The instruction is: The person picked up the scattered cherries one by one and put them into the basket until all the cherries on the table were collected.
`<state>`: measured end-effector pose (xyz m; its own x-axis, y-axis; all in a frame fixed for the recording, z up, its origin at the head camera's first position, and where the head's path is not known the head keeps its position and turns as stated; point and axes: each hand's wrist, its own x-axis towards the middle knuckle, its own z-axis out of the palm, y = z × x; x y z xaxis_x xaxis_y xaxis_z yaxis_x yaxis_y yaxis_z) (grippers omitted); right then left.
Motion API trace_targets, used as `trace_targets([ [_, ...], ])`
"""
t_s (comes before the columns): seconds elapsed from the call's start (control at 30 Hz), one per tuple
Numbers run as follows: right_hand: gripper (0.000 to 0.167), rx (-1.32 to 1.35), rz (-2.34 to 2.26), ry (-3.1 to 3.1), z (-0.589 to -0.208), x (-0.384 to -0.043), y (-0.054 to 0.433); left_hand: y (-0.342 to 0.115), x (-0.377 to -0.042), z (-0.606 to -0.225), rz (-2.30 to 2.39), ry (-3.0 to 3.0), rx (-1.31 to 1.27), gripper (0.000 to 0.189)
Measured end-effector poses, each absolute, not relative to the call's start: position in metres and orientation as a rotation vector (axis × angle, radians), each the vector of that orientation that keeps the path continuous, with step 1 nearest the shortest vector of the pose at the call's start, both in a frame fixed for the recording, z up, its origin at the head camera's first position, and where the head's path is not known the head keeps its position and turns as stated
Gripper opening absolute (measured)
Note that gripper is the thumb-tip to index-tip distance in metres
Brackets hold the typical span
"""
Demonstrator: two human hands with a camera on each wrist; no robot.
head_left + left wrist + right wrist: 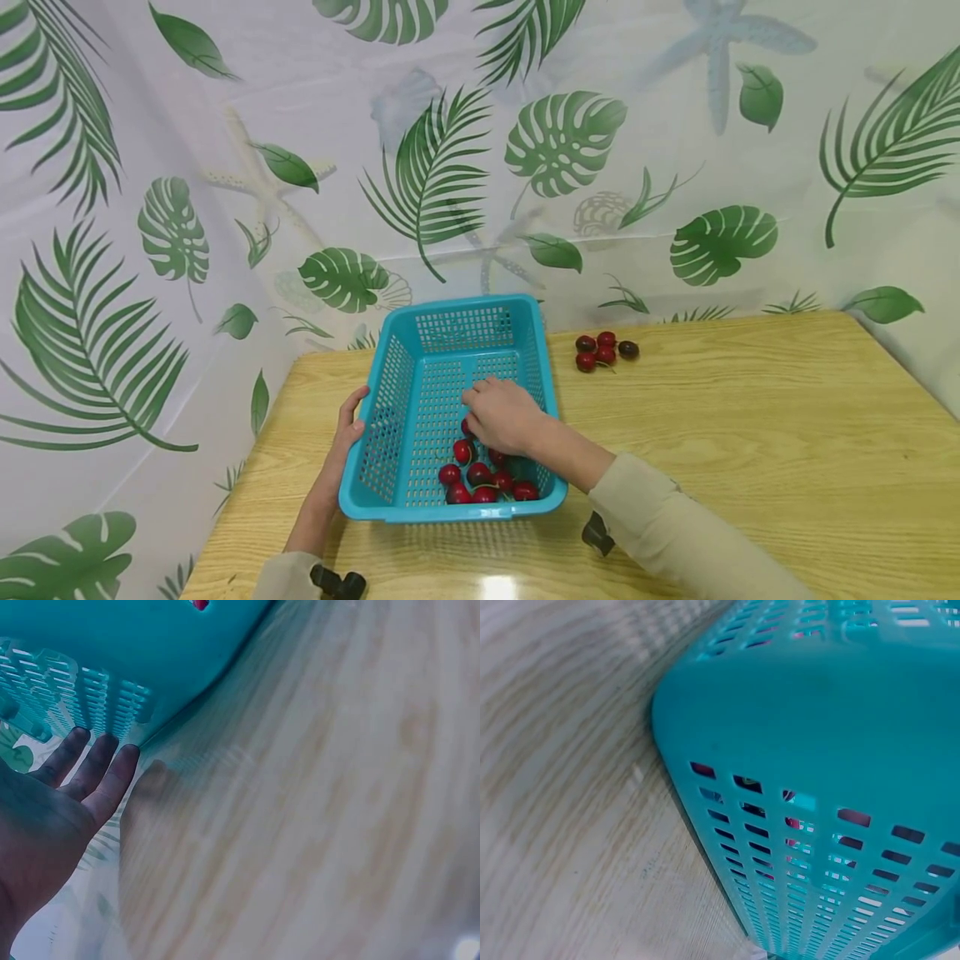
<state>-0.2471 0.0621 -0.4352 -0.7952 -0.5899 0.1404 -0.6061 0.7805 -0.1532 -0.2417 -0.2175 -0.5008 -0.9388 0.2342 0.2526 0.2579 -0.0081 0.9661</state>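
A blue plastic basket (450, 514) with slotted walls stands on the table, tilted in the head view. Dark red cherries (478, 475) lie heaped at its near right end. My left hand (347, 437) is at the basket's left side; in the left wrist view its fingers (96, 769) are fairly straight, tips against the slotted wall. Down inside the basket, my right hand (506, 417) is bent over the cherries, with one cherry (467, 427) showing beside it. Its fingertips are partly hidden, so I cannot tell whether it holds one. The right wrist view shows the basket's outer wall (802, 712).
Several more cherries (606, 354) lie in a small cluster on the wooden table (750, 433), right of the basket near the back edge. A leaf-patterned cloth (637, 167) hangs behind and to the left of the table.
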Motion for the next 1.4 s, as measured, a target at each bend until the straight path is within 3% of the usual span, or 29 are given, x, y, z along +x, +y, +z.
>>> trace_targets([
  [0.27,0.011,0.885,0.303,-2.835,-0.437,-0.25,0.06,-0.219,-0.241,-0.501,-2.177,-2.169,-0.572,0.052],
  [0.83,0.014,0.796,0.68,-2.659,-0.43,-0.251,0.072,-0.218,-0.238,-0.503,-2.137,-2.227,-0.511,0.05],
  [1.03,0.006,0.787,0.822,-2.409,-0.426,-0.263,0.096,-0.219,-0.239,-0.503,-2.107,-2.211,-0.595,0.046],
  [1.4,0.006,0.567,0.638,-2.31,-0.45,-0.285,0.159,-0.219,-0.242,-0.503,-2.122,-2.167,-0.606,0.045],
])
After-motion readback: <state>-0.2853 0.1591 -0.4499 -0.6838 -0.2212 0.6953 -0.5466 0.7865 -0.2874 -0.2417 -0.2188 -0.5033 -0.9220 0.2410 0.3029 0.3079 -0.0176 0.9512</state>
